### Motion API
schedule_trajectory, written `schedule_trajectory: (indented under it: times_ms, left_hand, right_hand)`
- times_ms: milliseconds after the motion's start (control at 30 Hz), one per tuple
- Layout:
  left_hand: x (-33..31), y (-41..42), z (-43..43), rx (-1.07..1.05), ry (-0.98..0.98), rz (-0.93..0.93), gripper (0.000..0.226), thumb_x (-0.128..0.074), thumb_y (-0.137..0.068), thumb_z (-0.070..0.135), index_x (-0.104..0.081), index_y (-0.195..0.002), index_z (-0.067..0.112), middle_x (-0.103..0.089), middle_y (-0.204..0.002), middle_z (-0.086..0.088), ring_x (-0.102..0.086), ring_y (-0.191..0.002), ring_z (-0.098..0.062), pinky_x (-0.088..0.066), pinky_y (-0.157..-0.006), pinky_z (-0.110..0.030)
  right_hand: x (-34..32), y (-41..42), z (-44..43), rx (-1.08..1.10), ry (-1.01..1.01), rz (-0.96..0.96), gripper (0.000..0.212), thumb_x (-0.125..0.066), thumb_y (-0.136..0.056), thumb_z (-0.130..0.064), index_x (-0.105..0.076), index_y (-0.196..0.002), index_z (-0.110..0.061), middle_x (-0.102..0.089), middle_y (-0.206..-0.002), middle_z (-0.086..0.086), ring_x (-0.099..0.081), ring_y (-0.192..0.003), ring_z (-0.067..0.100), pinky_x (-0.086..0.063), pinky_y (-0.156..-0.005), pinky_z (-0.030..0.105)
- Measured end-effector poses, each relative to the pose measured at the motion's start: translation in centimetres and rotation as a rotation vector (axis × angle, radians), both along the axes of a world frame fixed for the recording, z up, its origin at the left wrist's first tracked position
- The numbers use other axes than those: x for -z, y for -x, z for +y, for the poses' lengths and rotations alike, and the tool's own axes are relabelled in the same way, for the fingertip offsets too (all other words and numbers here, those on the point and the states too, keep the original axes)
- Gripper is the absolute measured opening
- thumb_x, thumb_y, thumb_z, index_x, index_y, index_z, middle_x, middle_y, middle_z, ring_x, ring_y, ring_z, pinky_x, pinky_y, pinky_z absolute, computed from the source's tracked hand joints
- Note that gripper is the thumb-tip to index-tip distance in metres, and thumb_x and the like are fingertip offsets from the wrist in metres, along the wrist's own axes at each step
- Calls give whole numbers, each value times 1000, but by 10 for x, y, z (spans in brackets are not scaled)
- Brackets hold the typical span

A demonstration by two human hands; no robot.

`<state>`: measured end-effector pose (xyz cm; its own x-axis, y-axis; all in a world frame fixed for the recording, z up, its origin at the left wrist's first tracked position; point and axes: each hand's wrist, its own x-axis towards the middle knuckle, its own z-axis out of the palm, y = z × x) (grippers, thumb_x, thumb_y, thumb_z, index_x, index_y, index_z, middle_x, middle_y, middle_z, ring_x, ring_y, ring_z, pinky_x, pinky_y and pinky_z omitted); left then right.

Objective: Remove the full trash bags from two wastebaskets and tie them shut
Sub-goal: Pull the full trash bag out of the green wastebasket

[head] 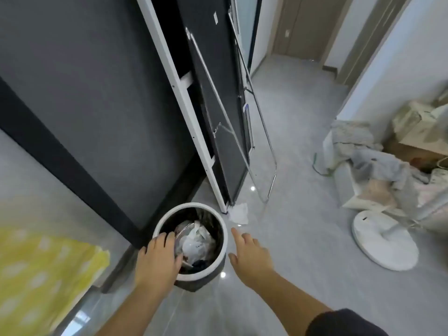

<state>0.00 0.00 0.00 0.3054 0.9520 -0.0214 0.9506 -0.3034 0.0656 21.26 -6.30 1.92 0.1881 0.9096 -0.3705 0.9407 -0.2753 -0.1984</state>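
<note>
We stand on a glossy grey tile floor that runs ahead as a hallway to a brown door at the far end. A dark wall closes off the left side. Against it leans a tall board with a white frame, and a folded metal rack leans against the board, its foot jutting into the passage.

The wastebasket sits on the floor at the foot of the dark wall, just in front of the board's lower corner. Its rim is white and a black trash bag lines it, filled with white wrappers and other rubbish.

Our left hand lies over the near left rim with the fingers curled across it and the thumb inside. It seems to be grasping the rim, though motion blur keeps us from telling whether it also pinches the bag's edge. Our right hand hovers released just right of the basket, fingers spread and touching nothing. A dark sleeve covers that upper arm.

The middle of the floor is open from the basket toward the door. A crumpled paper scrap lies just beyond the basket, by the board's corner. On the right, a round white fan base and a heap of cloth with a cardboard box behind it narrow the way. A yellow cloth with pale spots fills the near left corner.
</note>
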Motion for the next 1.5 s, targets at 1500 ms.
schedule_trajectory:
  times_ms: [1500]
  left_hand:
    - [161, -177, 73, -285, 321, -611, 22, -49, -93, 19, -52, -110, 5, -63, -104, -13, -62, -91, -30, -46, -67, -34]
  right_hand:
    - [217, -187, 39, 1008, 8, 542, 27, -47, -87, -9, -47, -111, 4, -61, -94, 25, -63, -69, 35, -59, -59, 45]
